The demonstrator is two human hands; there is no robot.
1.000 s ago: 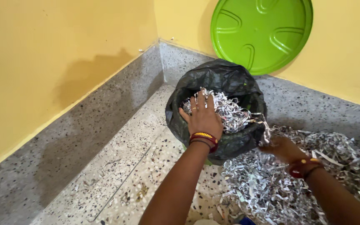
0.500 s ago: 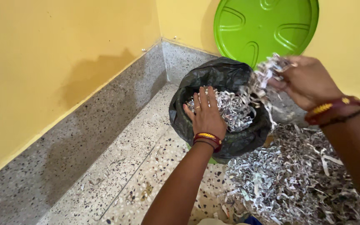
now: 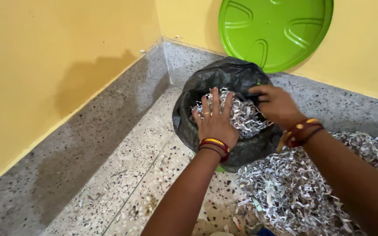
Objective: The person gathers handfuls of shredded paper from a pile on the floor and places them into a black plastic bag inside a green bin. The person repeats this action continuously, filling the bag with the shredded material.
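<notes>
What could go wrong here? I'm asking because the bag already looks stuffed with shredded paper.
The shredded paper is heaped to the rim of the black bag, so the left hand pressing on it may push strips over the edge. The right hand is at the thin rim, which might tear or slip. Strips could join the loose pile on the floor.

the left hand (image 3: 215, 120) lies flat, fingers spread, pressing on shredded paper (image 3: 246, 116) inside a black bin bag (image 3: 224, 81). just to its right, the right hand (image 3: 276, 105) reaches into the same bag, fingers curled over the shreds at the far rim. below and right of both hands, a loose heap of shreds (image 3: 298, 188) covers the speckled floor (image 3: 123, 175). beyond the hands, a green round lid (image 3: 276, 30) leans against the yellow wall (image 3: 44, 65).
</notes>
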